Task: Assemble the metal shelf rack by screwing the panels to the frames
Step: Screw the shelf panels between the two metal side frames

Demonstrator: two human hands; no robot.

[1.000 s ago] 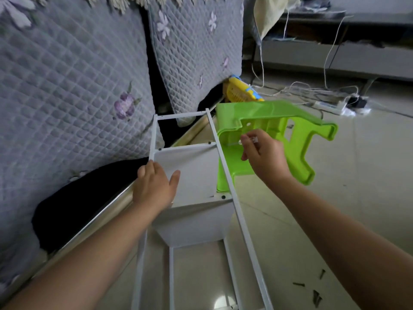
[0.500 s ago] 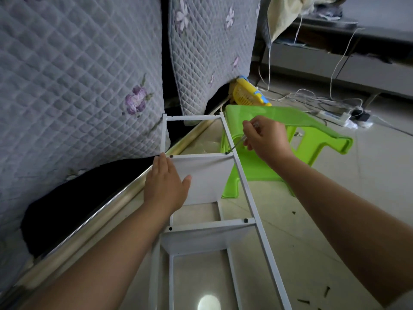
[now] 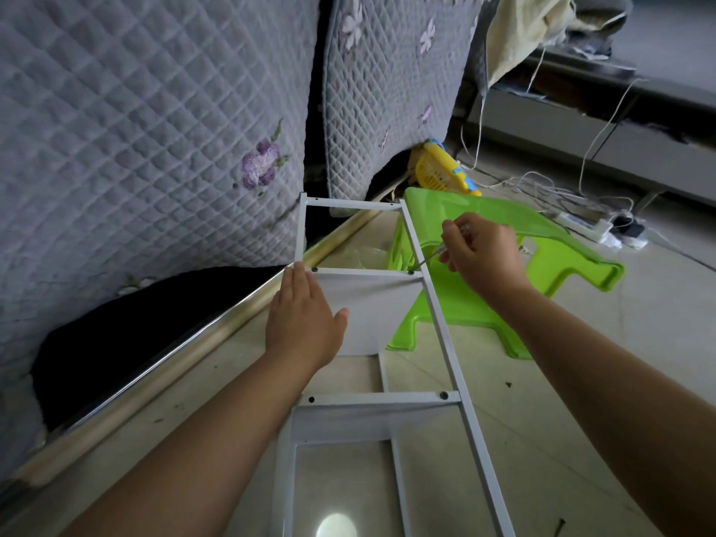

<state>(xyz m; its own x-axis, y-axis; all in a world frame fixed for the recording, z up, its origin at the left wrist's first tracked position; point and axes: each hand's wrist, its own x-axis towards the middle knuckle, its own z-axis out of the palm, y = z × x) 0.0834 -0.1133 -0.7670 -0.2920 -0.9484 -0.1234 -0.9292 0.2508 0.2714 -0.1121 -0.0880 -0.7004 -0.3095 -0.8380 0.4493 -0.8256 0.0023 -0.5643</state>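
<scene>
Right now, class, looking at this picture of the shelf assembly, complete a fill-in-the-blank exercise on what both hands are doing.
The right hand holds a slim ____ against the white metal frame.
The left hand rests flat on the white ____.
Behind the frame lies an overturned plastic stool coloured ____.

Missing words: screwdriver; panel; green

Green stool [image 3: 457,304] crowds the frame's [image 3: 438,319] right (left side: sofa [image 3: 135,149])

Rack frame [image 3: 438,327] lies on the floor [image 3: 581,401] alongside the couch [image 3: 135,149] on its left, stool [image 3: 484,273] tipped over just right of it, power strip [image 3: 585,224] further back, loose screws [image 3: 560,532] near right.
</scene>
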